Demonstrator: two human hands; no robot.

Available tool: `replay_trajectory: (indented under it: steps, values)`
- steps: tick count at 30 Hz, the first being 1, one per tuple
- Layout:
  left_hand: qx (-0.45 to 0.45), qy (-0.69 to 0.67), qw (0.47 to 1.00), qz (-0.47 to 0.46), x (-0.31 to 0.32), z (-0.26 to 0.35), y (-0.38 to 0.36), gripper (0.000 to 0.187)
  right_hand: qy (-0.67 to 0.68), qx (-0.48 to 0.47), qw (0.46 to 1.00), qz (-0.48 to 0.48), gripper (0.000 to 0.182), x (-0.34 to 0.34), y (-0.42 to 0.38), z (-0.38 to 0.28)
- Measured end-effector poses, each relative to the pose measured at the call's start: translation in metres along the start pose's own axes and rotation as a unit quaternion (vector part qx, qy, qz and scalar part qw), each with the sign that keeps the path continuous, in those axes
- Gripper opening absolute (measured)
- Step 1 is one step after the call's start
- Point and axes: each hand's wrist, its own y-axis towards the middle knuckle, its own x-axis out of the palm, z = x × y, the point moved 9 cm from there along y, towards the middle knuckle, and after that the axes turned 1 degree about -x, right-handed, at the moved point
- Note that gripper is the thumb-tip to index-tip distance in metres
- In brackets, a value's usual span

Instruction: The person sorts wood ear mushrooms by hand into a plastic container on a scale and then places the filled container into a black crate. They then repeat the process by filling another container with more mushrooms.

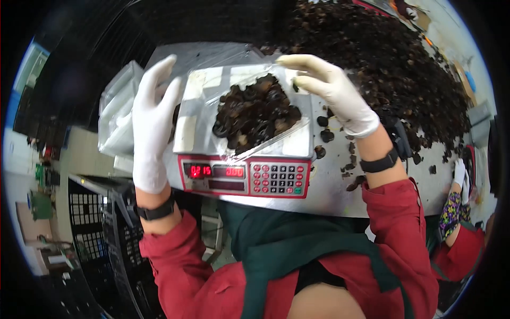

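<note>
A digital scale [277,179] with a red front stands before me, its red digits reading about 0215 and 0.00. On its pan [187,133] lies a clear plastic bag or tray [245,157] with a heap of dark, curled pieces like wood ear mushrooms [257,114]. My left hand [151,119], in a white glove, is raised beside the pan's left side, thumb and fingers apart with nothing in them. Over the pan's upper right corner is my right hand [334,91], also gloved, fingers bent and apart from the thumb. A small dark piece shows near its thumb.
A large pile of the same dark pieces [382,69] covers the back right of the metal table [337,199], with loose ones scattered beside the scale. A whitish bin [118,114] stands at left. Black crates [90,212] are lower left. A co-worker's gloved hands [461,175] are at far right.
</note>
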Motion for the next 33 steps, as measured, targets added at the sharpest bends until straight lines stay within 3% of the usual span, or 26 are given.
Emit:
replay_trajectory:
  steps: [6,12,16,18,21,22,24,26,28,29,30,31,32,33]
  values:
    - [0.035,0.116,0.992,-0.027,0.002,-0.033,0.048,0.044,0.016,0.007,0.999,0.040,0.037,-0.035,-0.015,0.030]
    - [0.052,0.226,0.971,-0.063,0.022,-0.043,0.051,0.042,-0.104,0.004,0.991,0.088,0.035,-0.066,-0.016,0.073]
    - [-0.016,0.255,0.963,-0.090,0.024,-0.057,0.052,0.048,-0.189,0.039,0.976,0.098,0.034,-0.075,-0.037,0.093]
    - [-0.104,0.324,0.935,-0.098,0.024,-0.070,0.051,0.055,-0.226,0.039,0.969,0.091,0.033,-0.076,-0.048,0.107]
    - [-0.057,0.398,0.912,-0.076,0.035,-0.090,0.056,0.063,-0.214,0.035,0.973,0.076,0.034,-0.069,-0.063,0.113]
    - [-0.056,0.363,0.925,-0.098,0.042,-0.106,0.057,0.068,-0.209,0.047,0.974,0.081,0.033,-0.067,-0.065,0.110]
    - [-0.191,0.182,0.955,-0.136,0.057,-0.106,0.041,0.071,-0.183,0.056,0.977,0.096,0.032,-0.066,-0.066,0.105]
    - [-0.087,-0.022,0.996,-0.003,0.045,-0.087,0.039,0.076,-0.179,0.059,0.976,0.104,0.031,-0.065,-0.065,0.088]
    - [0.013,-0.071,0.997,0.034,0.031,-0.039,0.019,0.070,-0.160,0.068,0.980,0.099,0.029,-0.062,-0.065,0.067]
    - [0.044,-0.019,0.999,0.025,0.028,-0.010,0.001,0.067,-0.134,0.086,0.982,0.099,0.028,-0.058,-0.064,0.057]
    - [0.046,-0.030,0.998,-0.005,0.026,-0.001,-0.014,0.062,-0.138,0.033,0.985,0.097,0.033,-0.056,-0.061,0.050]
    - [0.152,0.093,0.983,-0.032,0.025,0.017,-0.032,0.057,-0.113,0.063,0.989,0.070,0.036,-0.050,-0.059,0.045]
    - [0.190,0.162,0.966,-0.072,0.027,0.034,-0.048,0.053,-0.088,0.091,0.991,0.043,0.040,-0.042,-0.058,0.039]
    - [0.126,0.183,0.971,-0.086,0.029,0.038,-0.066,0.054,-0.054,0.102,0.993,0.018,0.045,-0.034,-0.057,0.044]
